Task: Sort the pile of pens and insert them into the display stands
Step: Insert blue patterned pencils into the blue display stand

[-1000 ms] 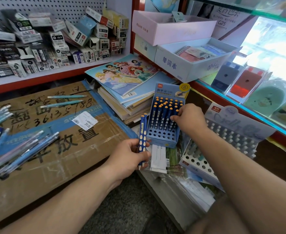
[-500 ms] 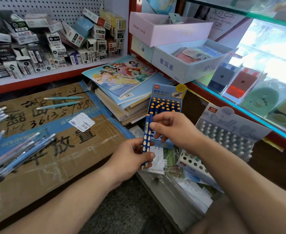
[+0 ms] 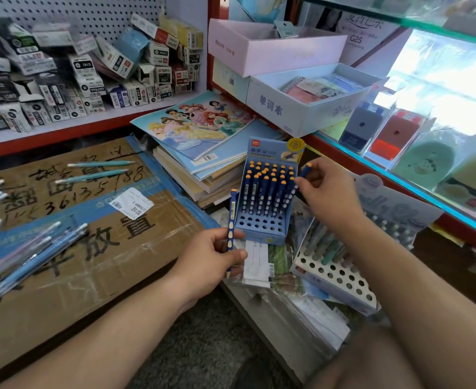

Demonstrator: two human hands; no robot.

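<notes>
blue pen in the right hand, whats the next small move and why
Probably straighten the pen and lower it into a free hole of the blue stand. The right hand pinches it tilted at the stand's right edge, the back rows hold pens, the front holes are empty, and the left hand holds another pen waiting.

A white pegboard wall backs a white shelf with a red front edge, crowded with small boxes (many tipped over). Below it lies flattened cardboard, and nearest the camera is a grey speckled floor. To the right stand a red post and a teal-edged glass display case, glaring with bright light.
</notes>
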